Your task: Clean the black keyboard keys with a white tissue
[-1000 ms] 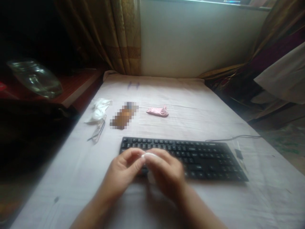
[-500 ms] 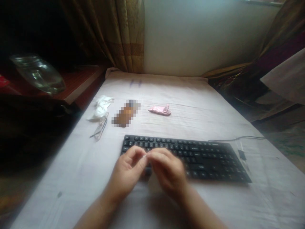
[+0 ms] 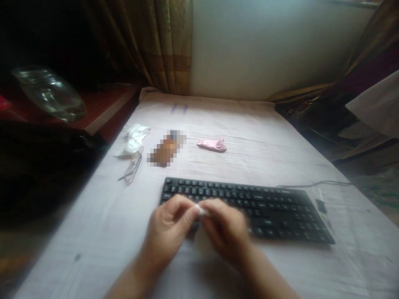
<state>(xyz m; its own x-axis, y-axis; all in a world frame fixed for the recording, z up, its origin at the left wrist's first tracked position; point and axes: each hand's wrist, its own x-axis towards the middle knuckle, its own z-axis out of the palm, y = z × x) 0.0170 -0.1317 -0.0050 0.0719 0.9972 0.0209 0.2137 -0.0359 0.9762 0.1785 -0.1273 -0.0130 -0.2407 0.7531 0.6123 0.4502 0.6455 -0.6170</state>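
My left hand and my right hand meet over the lower left part of a black keyboard. Thumb and fingers of both are pinched together on a small thin white piece, soft like tissue or cloth. A pale part of it seems to hang below, between the palms, blurred. Its kind is not clear, as the fingers cover most of it. Behind my hands, the keyboard's left keys are partly hidden.
Beyond the keyboard lie a pink folded pouch, a blurred-out brown item, a crumpled white bundle and eyeglasses. A cable runs off right. On a side table at left rests a glass jar.
More of the white piece shows between my fingertips, which have parted slightly. The whole view has shifted a little, and the things on the cloth keep their places.
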